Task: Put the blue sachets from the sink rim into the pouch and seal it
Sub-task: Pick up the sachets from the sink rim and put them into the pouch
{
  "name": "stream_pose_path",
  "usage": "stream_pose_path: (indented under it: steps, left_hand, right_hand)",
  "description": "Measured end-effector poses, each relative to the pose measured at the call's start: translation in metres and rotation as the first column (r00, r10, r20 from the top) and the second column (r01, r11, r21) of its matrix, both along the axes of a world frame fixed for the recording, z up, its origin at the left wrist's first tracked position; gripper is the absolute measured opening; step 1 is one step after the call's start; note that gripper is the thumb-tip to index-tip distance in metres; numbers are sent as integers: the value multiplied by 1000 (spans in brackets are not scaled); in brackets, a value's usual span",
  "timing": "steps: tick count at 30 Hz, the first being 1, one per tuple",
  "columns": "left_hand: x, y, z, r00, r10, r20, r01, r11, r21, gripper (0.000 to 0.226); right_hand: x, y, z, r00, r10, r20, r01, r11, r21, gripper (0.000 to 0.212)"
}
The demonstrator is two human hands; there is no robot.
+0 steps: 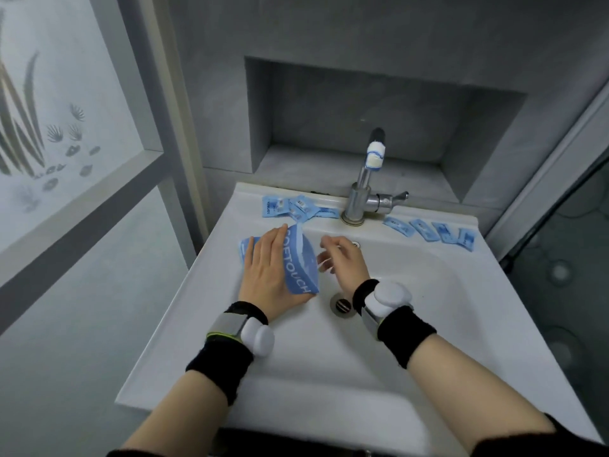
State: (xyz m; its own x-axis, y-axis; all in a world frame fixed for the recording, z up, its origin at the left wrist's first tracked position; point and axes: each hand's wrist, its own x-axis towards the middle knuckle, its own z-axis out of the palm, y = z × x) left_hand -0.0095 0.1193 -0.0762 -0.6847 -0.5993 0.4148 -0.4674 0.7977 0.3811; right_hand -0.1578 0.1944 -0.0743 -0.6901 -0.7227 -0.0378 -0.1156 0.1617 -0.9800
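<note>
Pouch (301,262) sits at 10 o'clock over the sink (197,291), gripped by the left hand (267,268); the right hand (342,263) hangs loose and empty beside it. Blue sachets (290,207) lie on the rim at 11 and 2 o'clock, so filling looks under way. Next, reach for one.

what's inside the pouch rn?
Contents hidden: the pouch shows only its printed outside, gripped by the left hand. Visibly outside it: a sachet cluster on the sink rim left of the tap, and a sachet row right of it.
</note>
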Motion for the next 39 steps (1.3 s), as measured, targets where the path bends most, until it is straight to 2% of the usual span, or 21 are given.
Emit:
stream_pose_path:
  steps: [2, 5, 8, 10, 12, 15, 18, 26, 32, 36, 39]
  left_hand:
    - [-1, 0, -2, 998, -2, -59, 3, 1000, 12, 122]
    - [-1, 0, -3, 991, 7, -135, 1, 998, 56, 123]
    - [-1, -2, -5, 987, 10, -157, 3, 997, 83, 123]
    - [-1, -3, -7, 986, 4, -166, 10, 997, 81, 122]
    - [-2, -3, -9, 984, -2, -178, 19, 995, 93, 123]
    - [-4, -2, -10, 985, -11, -175, 27, 995, 92, 123]
    - [-4, -5, -14, 985, 5, -175, 12, 995, 97, 124]
    - [-7, -7, -17, 978, 42, -202, -21, 994, 105, 120]
    - [-6, -8, -17, 981, 53, -186, -34, 994, 105, 122]
    - [-6, -8, -16, 985, 54, -161, -34, 992, 123, 121]
    - [-4, -8, -14, 984, 59, -169, -34, 989, 145, 120]
  right_hand:
    - [-8, -11, 1, 998, -28, -58, 28, 1000, 0, 26]
    - [-22, -30, 1, 944, -59, -326, 93, 991, 91, 20]
    - [-37, -51, 6, 797, 72, -600, 90, 968, 235, 28]
    - [-47, -63, 8, 646, 178, -743, 104, 943, 317, 33]
    - [-54, -76, 9, 509, 249, -824, 125, 926, 357, 33]
    - [-63, -90, 8, 433, 329, -839, 140, 895, 423, 27]
    - [-70, -105, 6, 434, 379, -817, 133, 870, 475, 21]
    - [-79, -120, -4, 389, 502, -772, 123, 803, 583, 38]
    - [-81, -120, 1, 429, 394, -813, 128, 864, 487, 33]
    - [-82, -116, 0, 538, 313, -783, 91, 901, 423, 22]
    - [-78, -111, -2, 548, 221, -807, 103, 939, 327, 19]
